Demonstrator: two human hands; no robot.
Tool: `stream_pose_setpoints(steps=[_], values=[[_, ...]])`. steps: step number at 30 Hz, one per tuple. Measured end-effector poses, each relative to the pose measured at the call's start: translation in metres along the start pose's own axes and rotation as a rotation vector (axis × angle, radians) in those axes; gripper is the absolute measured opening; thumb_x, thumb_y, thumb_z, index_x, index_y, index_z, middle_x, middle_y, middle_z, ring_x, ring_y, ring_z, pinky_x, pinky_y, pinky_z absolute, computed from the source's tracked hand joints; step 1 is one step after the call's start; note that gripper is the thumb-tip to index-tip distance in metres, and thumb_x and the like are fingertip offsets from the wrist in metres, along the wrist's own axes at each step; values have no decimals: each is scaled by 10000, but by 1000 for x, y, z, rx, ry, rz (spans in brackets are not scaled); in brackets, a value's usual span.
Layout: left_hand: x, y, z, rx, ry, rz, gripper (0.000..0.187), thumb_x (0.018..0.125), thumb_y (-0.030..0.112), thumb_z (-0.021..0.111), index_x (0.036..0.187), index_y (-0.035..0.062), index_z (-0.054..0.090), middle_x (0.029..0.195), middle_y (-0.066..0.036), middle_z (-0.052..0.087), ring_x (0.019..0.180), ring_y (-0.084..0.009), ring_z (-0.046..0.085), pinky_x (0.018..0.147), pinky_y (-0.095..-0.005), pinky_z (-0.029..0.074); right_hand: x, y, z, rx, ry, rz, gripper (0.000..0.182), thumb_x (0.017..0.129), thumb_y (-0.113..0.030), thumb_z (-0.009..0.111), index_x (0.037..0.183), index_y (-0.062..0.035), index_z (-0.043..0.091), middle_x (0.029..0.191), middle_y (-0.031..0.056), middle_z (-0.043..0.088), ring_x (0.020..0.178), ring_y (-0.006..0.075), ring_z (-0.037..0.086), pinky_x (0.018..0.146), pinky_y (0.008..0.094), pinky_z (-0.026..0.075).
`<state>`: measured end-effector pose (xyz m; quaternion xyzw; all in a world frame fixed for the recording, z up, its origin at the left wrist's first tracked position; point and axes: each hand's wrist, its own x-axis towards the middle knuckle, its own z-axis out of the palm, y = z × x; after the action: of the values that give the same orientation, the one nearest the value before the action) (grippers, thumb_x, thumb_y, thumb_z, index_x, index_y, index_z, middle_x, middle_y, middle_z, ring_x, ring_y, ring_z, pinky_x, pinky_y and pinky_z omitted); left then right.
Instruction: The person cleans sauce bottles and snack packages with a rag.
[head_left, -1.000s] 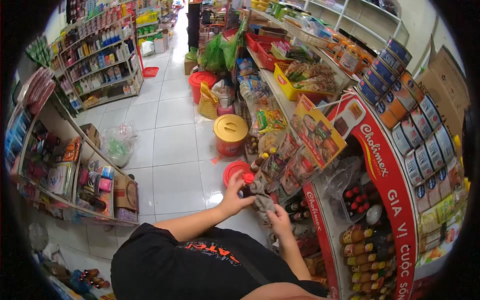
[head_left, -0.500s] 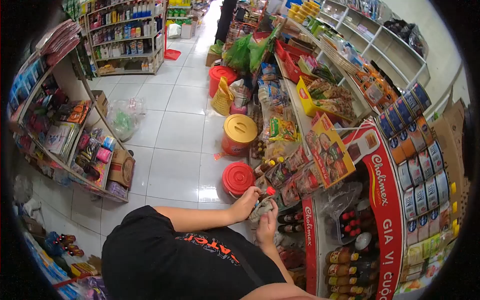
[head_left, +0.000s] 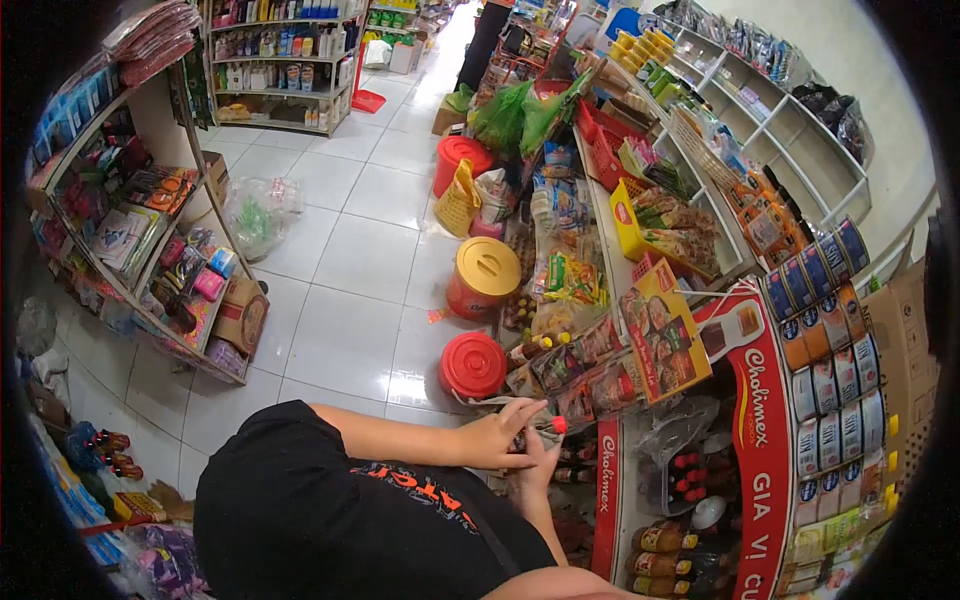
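My left hand [head_left: 503, 436] is wrapped round a dark bottle with a red cap [head_left: 558, 425], whose body mostly hides behind the fingers. Close against it, my right hand [head_left: 537, 468] is closed round the same bottle from the lower right. A greyish cloth [head_left: 543, 415] shows in part by the fingers near the cap. Both hands are in front of my black shirt [head_left: 330, 500], just below a red lidded bucket [head_left: 473, 365].
Right of the hands stands a red-edged rack [head_left: 607, 490] with sauce bottles [head_left: 660, 540]. Stacked cans [head_left: 840, 435] are farther right. A yellow-lidded bucket [head_left: 483, 270] is on the tiled floor [head_left: 335, 330]. A goods shelf [head_left: 150, 300] stands at the left.
The hands and bottle have shifted slightly right and down in view. My fingers now overlap more closely, and less of the cloth shows. The view has turned a little.
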<state>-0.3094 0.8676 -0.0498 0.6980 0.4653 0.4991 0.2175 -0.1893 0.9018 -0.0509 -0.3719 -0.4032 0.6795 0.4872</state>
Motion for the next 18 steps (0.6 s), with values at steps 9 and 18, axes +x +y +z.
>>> stream_pose_setpoints(steps=[9, 18], values=[[8, 11, -8, -56, -193, -242, 547, 791, 281, 612, 1176, 20, 324, 1103, -216, 465, 935, -324, 548, 759, -385, 452, 31, -28, -7, 253, 200, -140, 286, 846, -86, 490, 1116, -37, 410, 922, 97, 537, 783, 224, 577, 660, 370, 504], [-3, -16, 5, -147, -175, -184, 323, 861, 291, 505, 998, 9, 427, 807, -160, 566, 705, -314, 574, 599, -366, 448, 11, -15, 15, 218, 169, -133, 287, 814, -16, 513, 1087, -28, 424, 913, 73, 541, 773, 177, 569, 660, 321, 492]])
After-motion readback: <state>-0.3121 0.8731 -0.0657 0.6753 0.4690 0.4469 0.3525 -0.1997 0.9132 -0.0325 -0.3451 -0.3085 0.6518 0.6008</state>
